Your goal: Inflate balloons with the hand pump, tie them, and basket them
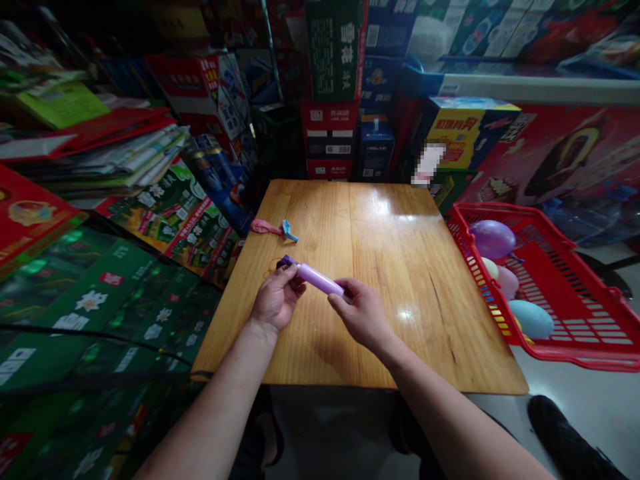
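Two bare hands meet over a square-cornered light-wood table [400, 260], its top glossy. The right hand [363, 310] is clamped, thumb against fingers, on the near end of a lilac plastic cylindrical tube [320, 278]. Thumb and fingertips of the left hand [277, 293] pinch together on a small dark purple rubber balloon [286, 261] at the tube's other end. Beyond the left hand, a limp pink rubber balloon [265, 227] and a limp light-blue rubber balloon [289, 231] lie touching near the table's left edge. Beside the right edge, a red slatted plastic basket [580, 280] holds inflated balloons, among them a glossy purple round one [493, 239]. Farther off, a tall dark green carton [330, 53] and a yellow-and-blue box [453, 130] bear Chinese characters, too blurred to read surely; a red-and-black carton [330, 127] shows a barcode.
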A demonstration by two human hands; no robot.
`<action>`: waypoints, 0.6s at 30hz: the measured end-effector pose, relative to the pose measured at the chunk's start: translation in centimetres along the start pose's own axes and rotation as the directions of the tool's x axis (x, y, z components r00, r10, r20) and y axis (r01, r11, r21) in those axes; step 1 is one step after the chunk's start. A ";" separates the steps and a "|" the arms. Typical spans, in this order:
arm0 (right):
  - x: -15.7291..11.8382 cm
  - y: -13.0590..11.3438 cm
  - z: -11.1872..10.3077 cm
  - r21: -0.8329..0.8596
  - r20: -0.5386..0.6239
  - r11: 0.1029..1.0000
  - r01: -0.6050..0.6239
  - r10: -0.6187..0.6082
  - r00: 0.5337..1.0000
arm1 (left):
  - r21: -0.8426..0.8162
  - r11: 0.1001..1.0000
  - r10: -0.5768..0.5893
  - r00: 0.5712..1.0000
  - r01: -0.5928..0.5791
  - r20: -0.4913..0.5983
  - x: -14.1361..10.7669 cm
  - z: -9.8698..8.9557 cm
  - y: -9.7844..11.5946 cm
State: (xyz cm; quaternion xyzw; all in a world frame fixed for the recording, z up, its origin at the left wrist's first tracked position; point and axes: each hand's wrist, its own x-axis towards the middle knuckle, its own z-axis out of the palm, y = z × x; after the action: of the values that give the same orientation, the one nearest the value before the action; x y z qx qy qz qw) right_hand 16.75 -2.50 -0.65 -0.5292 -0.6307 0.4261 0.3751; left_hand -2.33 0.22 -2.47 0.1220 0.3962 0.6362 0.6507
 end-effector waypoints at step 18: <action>0.2 -0.6 -0.6 0.059 0.018 0.998 -0.008 0.007 1.000 | 0.016 0.999 -0.047 0.992 0.045 0.117 -0.6 -0.2 1.6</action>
State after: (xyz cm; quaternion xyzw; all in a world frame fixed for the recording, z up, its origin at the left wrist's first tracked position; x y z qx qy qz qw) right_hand 17.06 -2.22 0.10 -0.5163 -0.6192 0.4506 0.3835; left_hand -3.55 -0.16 -1.37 0.1543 0.3643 0.6100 0.6865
